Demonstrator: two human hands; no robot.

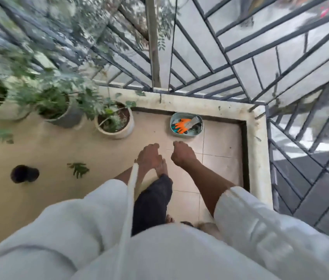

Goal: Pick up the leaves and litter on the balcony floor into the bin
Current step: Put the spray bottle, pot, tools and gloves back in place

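My left hand (pixel 149 156) and my right hand (pixel 181 153) hang side by side above the tiled balcony floor (pixel 220 142), fingers loosely curled, nothing visible in either. A fallen green leaf sprig (pixel 79 169) lies on the floor to the left of my left hand. Another leaf (pixel 0 136) lies further left, near the pots. A small pale-blue tub (pixel 198 118) holding orange gloves (pixel 181 125) sits by the far kerb, just beyond my hands. A dark round container (pixel 24 173) stands on the floor at the left.
Three potted plants (pixel 115 122) line the far left edge. A white raised kerb (pixel 257 150) and a grey metal grille (pixel 230 57) close off the far and right sides. A white cord (pixel 130 195) dangles in front of my body. My bare foot (pixel 161 168) is below my left hand.
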